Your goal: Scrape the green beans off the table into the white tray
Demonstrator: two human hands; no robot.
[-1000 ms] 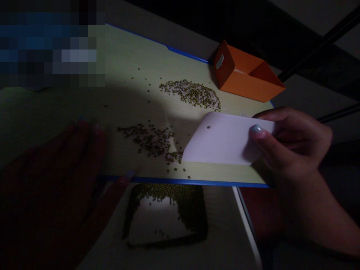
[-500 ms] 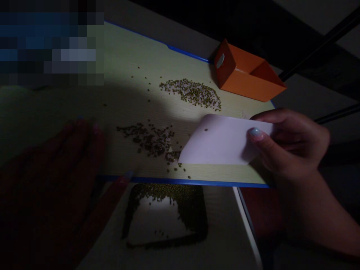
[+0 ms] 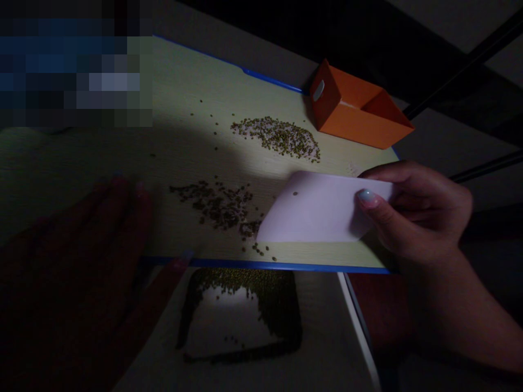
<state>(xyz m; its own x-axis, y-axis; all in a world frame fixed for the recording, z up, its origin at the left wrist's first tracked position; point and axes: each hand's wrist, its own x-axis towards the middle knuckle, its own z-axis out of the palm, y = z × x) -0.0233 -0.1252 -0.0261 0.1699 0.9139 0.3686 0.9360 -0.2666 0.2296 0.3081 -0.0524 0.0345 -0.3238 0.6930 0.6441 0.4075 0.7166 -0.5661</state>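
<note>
My right hand (image 3: 412, 212) pinches a white paper sheet (image 3: 314, 212) between thumb and fingers. The sheet's left edge rests against a scattered pile of small dark-green beans (image 3: 220, 207), and one bean lies on it. My left hand (image 3: 102, 234), in deep shadow, lies flat with fingers stretched out at the left side of the wooden board (image 3: 196, 163), its thumb by the blue front edge. Farther back on the board is a second pile of green beans (image 3: 281, 136) mixed with small pale bits.
An orange open box (image 3: 363, 120) stands at the back right of the board. Below the front edge, an open drawer (image 3: 327, 326) contains a tray (image 3: 229, 321) with many green beans heaped along its sides. A few loose beans lie about the board.
The paper and my right hand have shifted very slightly left and down. The piles and my left hand look almost the same.
</note>
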